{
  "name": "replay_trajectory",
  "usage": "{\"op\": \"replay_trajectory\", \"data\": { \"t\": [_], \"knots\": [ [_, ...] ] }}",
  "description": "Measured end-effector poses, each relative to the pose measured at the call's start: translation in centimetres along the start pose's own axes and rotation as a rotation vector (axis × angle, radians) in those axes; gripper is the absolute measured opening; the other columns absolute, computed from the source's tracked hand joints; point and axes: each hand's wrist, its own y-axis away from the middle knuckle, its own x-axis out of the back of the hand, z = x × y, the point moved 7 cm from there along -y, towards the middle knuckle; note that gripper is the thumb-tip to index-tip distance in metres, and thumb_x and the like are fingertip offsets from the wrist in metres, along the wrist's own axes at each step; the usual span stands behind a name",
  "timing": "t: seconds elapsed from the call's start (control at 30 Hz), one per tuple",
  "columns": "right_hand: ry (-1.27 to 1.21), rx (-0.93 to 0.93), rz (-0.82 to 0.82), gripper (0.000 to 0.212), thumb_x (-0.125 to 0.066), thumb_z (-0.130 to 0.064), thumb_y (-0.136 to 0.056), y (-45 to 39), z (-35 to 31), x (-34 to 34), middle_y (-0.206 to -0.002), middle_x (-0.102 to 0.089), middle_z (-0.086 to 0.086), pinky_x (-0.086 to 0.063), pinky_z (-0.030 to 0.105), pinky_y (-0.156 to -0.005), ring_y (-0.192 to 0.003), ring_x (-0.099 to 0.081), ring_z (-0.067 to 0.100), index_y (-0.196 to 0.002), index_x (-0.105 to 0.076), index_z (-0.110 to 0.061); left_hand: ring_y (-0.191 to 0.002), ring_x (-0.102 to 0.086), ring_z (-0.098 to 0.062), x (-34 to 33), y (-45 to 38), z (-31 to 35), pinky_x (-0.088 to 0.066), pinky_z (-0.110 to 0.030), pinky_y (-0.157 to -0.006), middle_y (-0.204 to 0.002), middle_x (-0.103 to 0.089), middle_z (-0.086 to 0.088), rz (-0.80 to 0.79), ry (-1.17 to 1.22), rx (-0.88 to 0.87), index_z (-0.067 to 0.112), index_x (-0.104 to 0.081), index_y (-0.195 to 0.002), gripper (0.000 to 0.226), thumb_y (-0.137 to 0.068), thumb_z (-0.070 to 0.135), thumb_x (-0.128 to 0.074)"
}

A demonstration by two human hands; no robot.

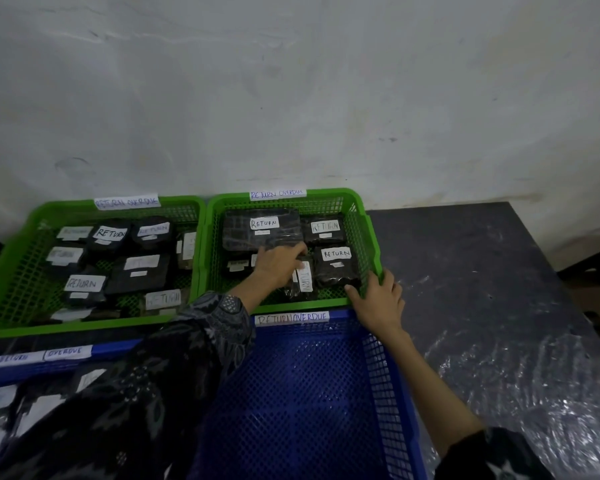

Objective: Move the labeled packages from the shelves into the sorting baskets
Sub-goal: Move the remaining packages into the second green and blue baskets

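Head view of four sorting baskets on a dark table (465,258) set against a pale wall (291,81). The far right green basket (357,202) holds several black wrapped packages with white labels reading RETURN; a strip on its far rim reads RETURN OVERDUE. The left hand (279,265), reaching out of a patterned dark sleeve (201,341), lies palm down inside this basket with its fingers bent over a small package (303,280) whose label stands on end; whether the fingers actually grip it cannot be told, since the hand covers the contact. A large package (260,228) lies just beyond the hand, and two further packages (335,263) lie to its right. The right hand (378,296) grips the near right corner of the green basket's rim, fingers curled over the edge. The far left green basket (11,258) holds many similar packages, several labels blurred beyond reading. The near right blue basket (385,375) shows only its mesh floor, partly hidden by the sleeve. The near left blue basket (32,362) is cut off by the frame, its contents indistinct. Crinkled clear plastic (516,393) covers the table at near right.
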Motion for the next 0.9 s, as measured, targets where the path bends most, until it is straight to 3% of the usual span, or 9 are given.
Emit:
{"op": "replay_trajectory", "data": {
  "t": [0.1,0.17,0.23,0.43,0.63,0.9],
  "knots": [
    [-0.003,0.002,0.0,0.061,-0.046,-0.047,-0.094,0.0,-0.1,0.0,-0.153,-0.013,0.016,-0.02,0.053,-0.11,-0.138,-0.016,0.038,-0.14,-0.033,-0.01,-0.13,-0.041,-0.026,-0.5,1.1,-0.5,-0.028,-0.046,-0.108,-0.148,-0.034,-0.005,-0.091,0.08,-0.117,0.025,-0.031,-0.142,0.052,-0.096,0.043,-0.046],
    [-0.005,0.003,-0.002,0.061,-0.046,-0.047,-0.093,-0.1,-0.1,0.0,-0.153,-0.014,0.016,-0.02,0.053,-0.11,-0.138,-0.017,0.038,-0.14,-0.034,-0.01,-0.14,-0.023,-0.023,-0.8,2.2,-0.9,-0.026,-0.039,-0.113,-0.156,-0.008,0.0,-0.213,0.177,-0.2,0.022,-0.016,-0.15,0.082,-0.086,0.045,-0.062],
    [-0.005,0.002,-0.008,0.061,-0.046,-0.047,-0.094,-0.1,-0.1,-0.1,-0.153,-0.013,0.016,-0.021,0.053,-0.11,-0.138,-0.017,0.038,-0.14,-0.033,-0.01,-0.142,-0.012,-0.02,-0.7,2.8,-1.5,-0.022,-0.033,-0.115,-0.156,0.004,-0.002,-0.252,0.14,-0.261,0.02,-0.01,-0.152,0.101,-0.076,0.034,-0.076],
    [-0.006,-0.007,-0.001,0.061,-0.047,-0.045,-0.094,-0.2,-0.2,-0.2,-0.153,-0.012,0.016,-0.022,0.052,-0.109,-0.137,-0.019,0.039,-0.141,-0.032,-0.009,-0.142,-0.019,-0.023,-1.2,2.3,-1.8,-0.025,-0.034,-0.114,-0.157,-0.008,-0.001,-0.178,0.047,-0.27,0.026,-0.006,-0.152,0.098,-0.08,0.032,-0.072],
    [-0.025,-0.02,0.0,0.055,-0.047,-0.04,-0.095,-0.2,-0.5,-0.4,-0.153,-0.011,0.017,-0.024,0.052,-0.108,-0.135,-0.023,0.04,-0.137,-0.035,-0.007,-0.144,-0.014,-0.024,-1.8,2.5,-1.4,-0.024,-0.046,-0.113,-0.159,-0.008,0.002,-0.094,-0.272,-0.179,0.029,-0.001,-0.151,0.091,-0.086,0.039,-0.064],
    [-0.003,-0.026,-0.006,0.057,-0.046,-0.042,-0.095,-0.1,-0.6,-0.2,-0.153,-0.011,0.017,-0.026,0.052,-0.107,-0.134,-0.025,0.041,-0.138,-0.035,-0.006,-0.137,-0.017,-0.03,-1.6,2.1,-1.5,-0.029,-0.042,-0.108,-0.158,-0.013,0.003,-0.077,-0.48,-0.149,0.03,0.004,-0.151,0.088,-0.088,0.052,-0.054]
  ]
}}
